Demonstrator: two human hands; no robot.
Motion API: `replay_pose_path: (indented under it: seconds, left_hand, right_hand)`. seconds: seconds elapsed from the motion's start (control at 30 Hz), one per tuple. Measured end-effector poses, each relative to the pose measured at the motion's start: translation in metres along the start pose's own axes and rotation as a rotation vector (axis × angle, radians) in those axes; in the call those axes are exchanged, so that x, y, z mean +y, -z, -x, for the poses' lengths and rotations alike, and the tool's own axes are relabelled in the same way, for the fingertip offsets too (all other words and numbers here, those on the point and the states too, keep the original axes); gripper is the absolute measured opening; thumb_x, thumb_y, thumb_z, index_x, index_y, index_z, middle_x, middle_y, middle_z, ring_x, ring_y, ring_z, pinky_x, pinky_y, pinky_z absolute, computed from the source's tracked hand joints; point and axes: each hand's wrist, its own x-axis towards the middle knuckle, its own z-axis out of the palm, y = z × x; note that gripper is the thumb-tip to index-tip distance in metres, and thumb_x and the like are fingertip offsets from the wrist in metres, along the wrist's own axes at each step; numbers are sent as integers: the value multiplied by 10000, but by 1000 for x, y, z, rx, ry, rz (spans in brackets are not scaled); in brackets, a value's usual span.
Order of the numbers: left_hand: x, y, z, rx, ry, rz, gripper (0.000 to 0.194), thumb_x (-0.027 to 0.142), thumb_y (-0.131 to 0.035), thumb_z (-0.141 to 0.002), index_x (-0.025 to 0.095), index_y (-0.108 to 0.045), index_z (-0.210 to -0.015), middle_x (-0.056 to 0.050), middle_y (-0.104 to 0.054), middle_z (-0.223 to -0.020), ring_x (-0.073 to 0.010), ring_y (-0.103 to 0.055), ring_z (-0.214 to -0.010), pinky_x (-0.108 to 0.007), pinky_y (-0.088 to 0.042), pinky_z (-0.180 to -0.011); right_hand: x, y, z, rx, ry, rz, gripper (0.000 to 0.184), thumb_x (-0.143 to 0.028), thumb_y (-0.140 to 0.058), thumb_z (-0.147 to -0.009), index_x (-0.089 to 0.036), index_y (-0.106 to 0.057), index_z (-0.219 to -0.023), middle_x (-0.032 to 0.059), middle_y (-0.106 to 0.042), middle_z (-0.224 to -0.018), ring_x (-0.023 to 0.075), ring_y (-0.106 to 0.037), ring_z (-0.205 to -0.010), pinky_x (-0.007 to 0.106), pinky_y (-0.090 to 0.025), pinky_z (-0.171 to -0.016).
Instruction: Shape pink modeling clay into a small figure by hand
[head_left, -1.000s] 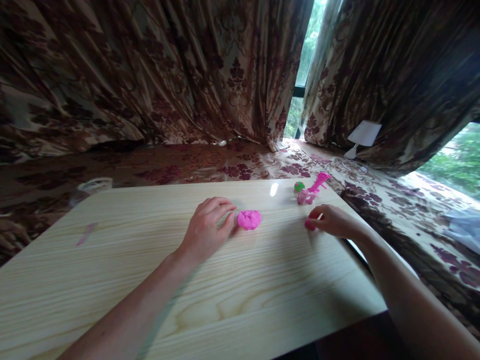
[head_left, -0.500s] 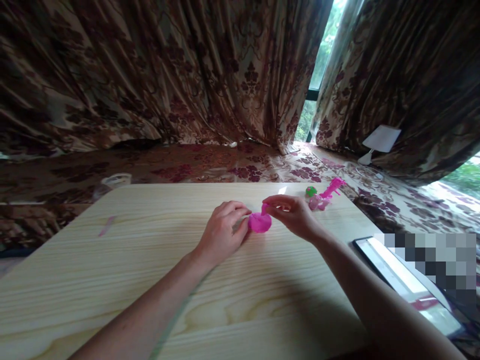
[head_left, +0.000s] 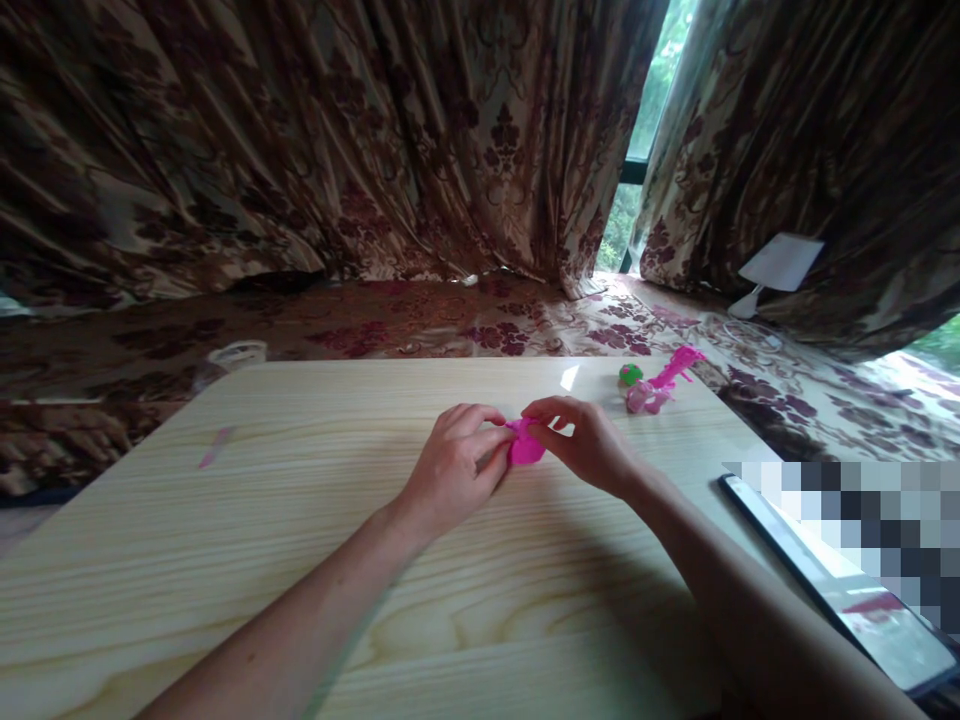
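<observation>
A small bright pink piece of soft, clay-like material (head_left: 528,446) is between my two hands, just over the middle of the table. My left hand (head_left: 459,462) pinches its left side, fingers bent and closed on it. From the right, my right hand (head_left: 581,440) grips its upper edge between thumb and forefinger. The fingertips cover part of the pink piece, so its full shape is hidden.
The pale wooden table (head_left: 300,500) carries a green ball-like thing with pink spots (head_left: 631,375), a crumpled pink figure-like object (head_left: 667,385) at back right, a thin pink strip (head_left: 217,447) at left and a tablet (head_left: 840,580) at right. A white lamp (head_left: 780,263) stands beyond.
The upright pink strand that my right hand held above the piece is now down against it. My right hand has come closer to the left. The view has shifted slightly.
</observation>
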Motion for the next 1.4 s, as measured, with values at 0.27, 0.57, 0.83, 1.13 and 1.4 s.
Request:
replay_pose_path:
  seconds: [0.27, 0.57, 0.83, 1.13, 1.4]
  left_hand:
    - [4, -5, -3, 69, 236, 159, 211, 270, -509, -824, 188, -647, -960, -67, -634, -986, -195, -551, -956, -347, -405, -880]
    - [11, -13, -16, -14, 674, 610, 374, 301, -599, -723, 142, -576, -1060, -10, -618, -664, -126, -555, -552, -232, -423, -522]
    - [17, -11, -26, -63, 851, 770, 382, 261, -594, -731, 143, -530, -1088, -9, -616, -651, -109, -555, -471, -212, -419, -447]
    - [17, -8, -32, -74, 924, 900, 386, 253, -654, -708, 116, -556, -1055, -29, -638, -668, -108, -592, -518, -195, -465, -467]
    - [14, -10, -32, -138, 964, 989, 382, 299, -692, -679, 118, -597, -1002, -49, -673, -693, -129, -626, -582, -240, -526, -543]
  right_hand:
    - [0, 4, 4, 30, 71, 78, 157, -150, -549, -797, -202, -648, -907, 8, -668, -815, 132, -586, -755, 247, -450, -661]
    - [-2, 6, 6, 9, 164, 171, 116, -174, -563, -804, -202, -637, -889, 17, -650, -815, 149, -556, -774, 278, -442, -724]
    - [5, 5, 9, 30, 117, 164, 152, -126, -554, -783, -198, -623, -898, 13, -648, -819, 144, -558, -779, 263, -432, -702]
    - [4, 9, 10, -89, 138, 189, 210, -111, -578, -739, -190, -630, -926, 27, -623, -843, 153, -541, -805, 263, -422, -713]
    - [3, 8, 8, -86, 160, 285, 116, -178, -552, -807, -172, -641, -881, 50, -616, -831, 164, -535, -813, 269, -424, -729]
